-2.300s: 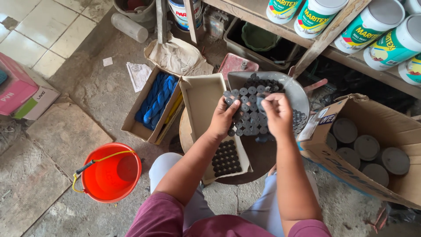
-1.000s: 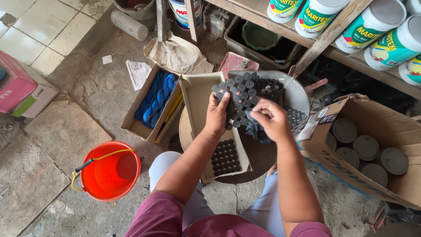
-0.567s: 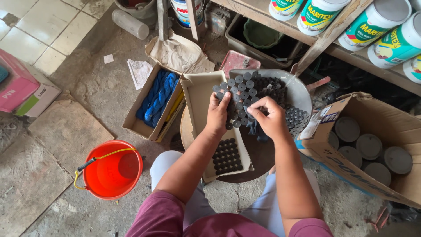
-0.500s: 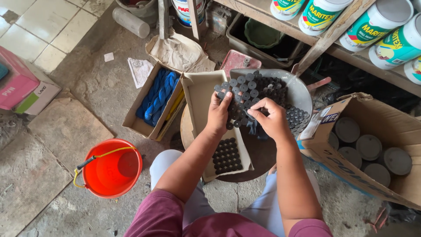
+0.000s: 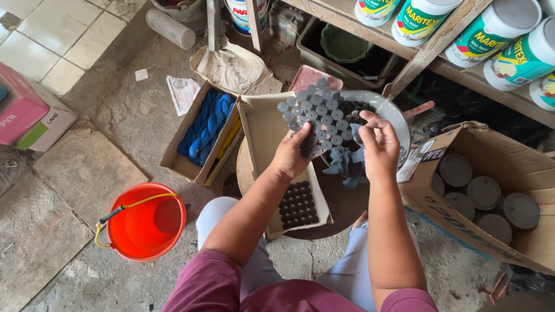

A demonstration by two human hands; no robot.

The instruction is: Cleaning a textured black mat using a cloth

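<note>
Nearest to us: both knees in light trousers and maroon sleeves at the bottom edge. To the near left, an orange bucket [image 5: 147,222] with a yellow-and-black handle stands on the concrete floor.

Next out, a shallow open cardboard box [image 5: 272,147] rests on a round stool; its near part holds a packed block of small dark round caps [image 5: 298,205].

Above the box, our left hand [image 5: 291,156] grips a slab of grey round caps [image 5: 315,118], thumb on top and fingers curled underneath its near edge. The slab's long axis runs from near left to far right, and it is tilted, its far end pointing up over a metal basin [image 5: 393,115]. Our right hand [image 5: 378,144] pinches a blue-grey rag [image 5: 346,164], fingers pressed together, thumb touching the slab's right edge.

Right: a large carton [image 5: 497,231] with round grey lids. Left: a box of blue cord [image 5: 208,124]. Farthest: paint tubs [image 5: 419,20] on a wooden shelf.
</note>
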